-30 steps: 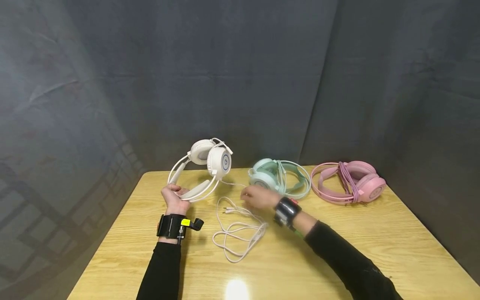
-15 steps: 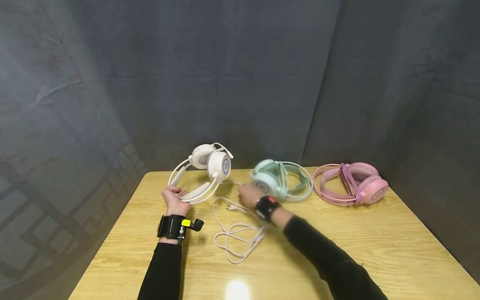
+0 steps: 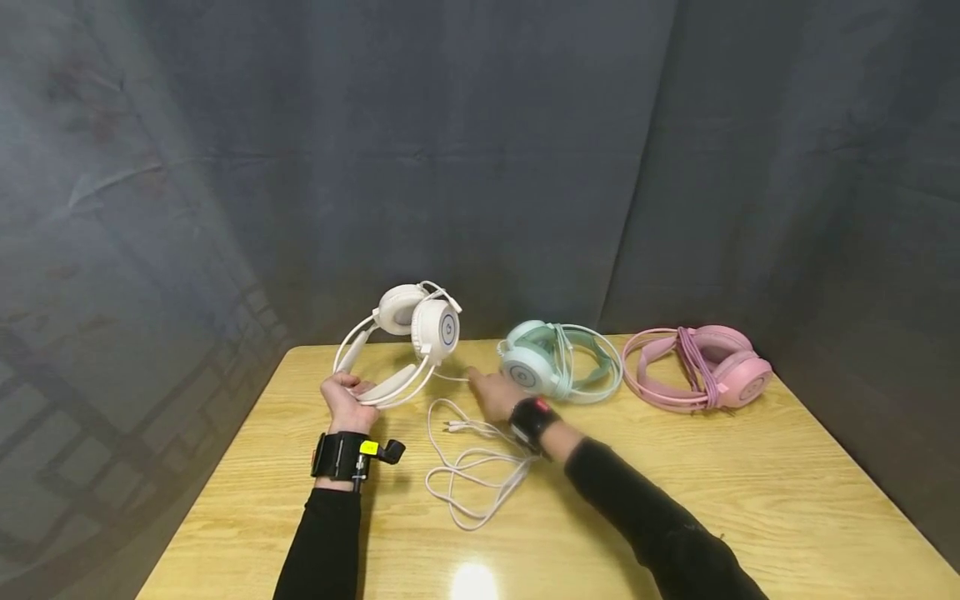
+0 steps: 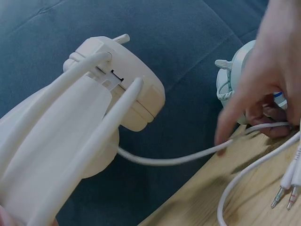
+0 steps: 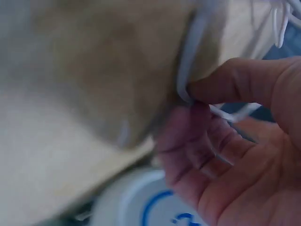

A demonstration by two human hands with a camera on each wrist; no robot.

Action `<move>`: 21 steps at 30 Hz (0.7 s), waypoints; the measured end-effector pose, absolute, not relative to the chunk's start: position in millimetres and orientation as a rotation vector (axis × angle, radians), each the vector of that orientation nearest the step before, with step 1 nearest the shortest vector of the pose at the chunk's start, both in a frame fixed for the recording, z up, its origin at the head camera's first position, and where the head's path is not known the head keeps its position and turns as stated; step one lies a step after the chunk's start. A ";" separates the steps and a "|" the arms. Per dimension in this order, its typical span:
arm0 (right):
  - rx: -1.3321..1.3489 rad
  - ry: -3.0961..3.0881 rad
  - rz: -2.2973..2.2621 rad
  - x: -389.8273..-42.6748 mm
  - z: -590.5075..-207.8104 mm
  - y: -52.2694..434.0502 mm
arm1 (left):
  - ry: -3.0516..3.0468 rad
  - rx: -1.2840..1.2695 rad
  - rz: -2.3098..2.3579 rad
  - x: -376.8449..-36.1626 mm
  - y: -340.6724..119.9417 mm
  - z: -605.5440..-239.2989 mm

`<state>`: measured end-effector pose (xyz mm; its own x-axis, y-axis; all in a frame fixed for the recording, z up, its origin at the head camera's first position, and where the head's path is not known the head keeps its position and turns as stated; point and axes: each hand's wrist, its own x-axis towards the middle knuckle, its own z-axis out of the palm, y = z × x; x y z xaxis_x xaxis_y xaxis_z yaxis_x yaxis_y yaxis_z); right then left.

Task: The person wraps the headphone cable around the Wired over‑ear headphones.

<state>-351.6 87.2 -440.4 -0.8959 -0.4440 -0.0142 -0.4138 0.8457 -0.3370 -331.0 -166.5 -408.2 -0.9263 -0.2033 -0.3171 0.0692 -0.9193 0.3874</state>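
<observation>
My left hand grips the headband of a white headset, raised above the back left of the table with its ear cups pointing away. From the headset a white cable runs to my right hand. In the right wrist view, thumb and fingertip pinch that cable. The left wrist view shows the right index finger stretched out along the cable, with other fingers curled. The rest of the cable lies in loose loops on the table, its two plugs near the right hand.
A mint green headset with its cable wound round it lies just right of my right hand. Farther right is a pink headset, also wrapped in its cable. Dark grey cloth stands behind the wooden table.
My right hand has moved left to the cable near the white headset, and its index finger now points out. The left hand and the white headset have hardly moved.
</observation>
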 end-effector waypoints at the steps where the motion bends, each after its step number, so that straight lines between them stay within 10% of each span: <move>1: -0.711 2.925 -0.496 -351.2 -441.4 87.3 | -0.557 0.528 -2.910 -331.0 -166.5 -407.8; 21: -1.018 2.832 -1.014 -325.3 -425.6 115.1 | -0.633 0.484 -2.931 -330.7 -155.8 -406.2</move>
<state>-325.3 115.1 -425.6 -0.7941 -0.5607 0.2347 -0.5822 0.5907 -0.5587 -330.7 -155.8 -406.2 -0.9440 -0.1662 -0.2850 0.0337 -0.9079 0.4178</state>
